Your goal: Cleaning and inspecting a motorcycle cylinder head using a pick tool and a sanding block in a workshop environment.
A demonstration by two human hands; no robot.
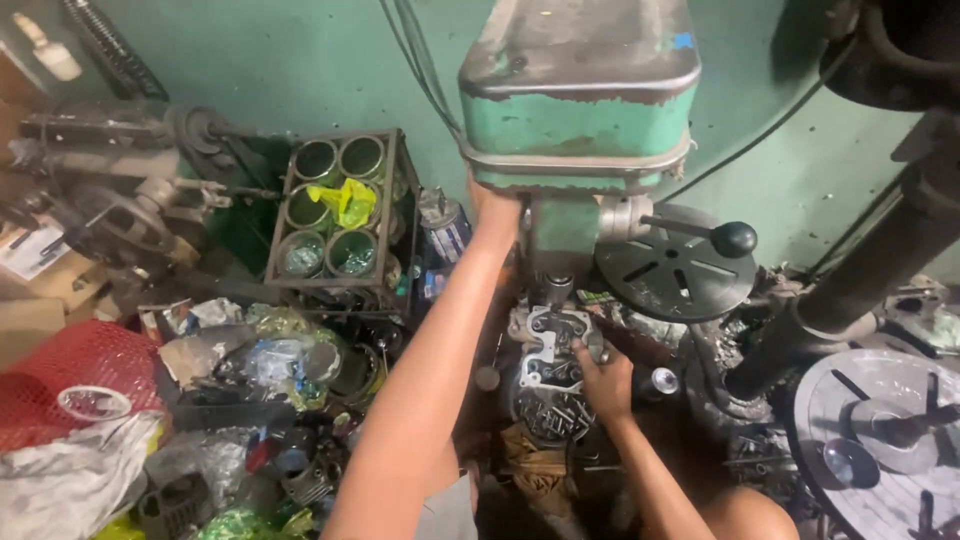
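Head view, the only one. Left hand (495,212) is up at the left flank of the green drill press head (580,110), fingers wrapped round something there; whether it's a switch or a lever is hidden, so its grip is unclear. Right hand (603,380) is low, fingers curled and pressed onto the right edge of a grey cast metal part (548,360), pinning it to the drill table directly under the spindle (556,290). The casting sits just left of the right hand, below and slightly right of the left hand.

Right of the upper hand: the feed handle with black ball knob (733,239), in front of a round slotted plate (672,272). Far right of the lower hand: a second round slotted table (880,440) beside a dark column. Left of both arms: a wire rack of green cans (338,210), a red mesh basket (75,375), and loose scrap and plastic.

Judgement on doing this well: casting is only hand-held, so it could spin if the bit grabs. Keep fingertips off the spindle line, seat the part flat, hold firm against rotation. A clamp would be safer.
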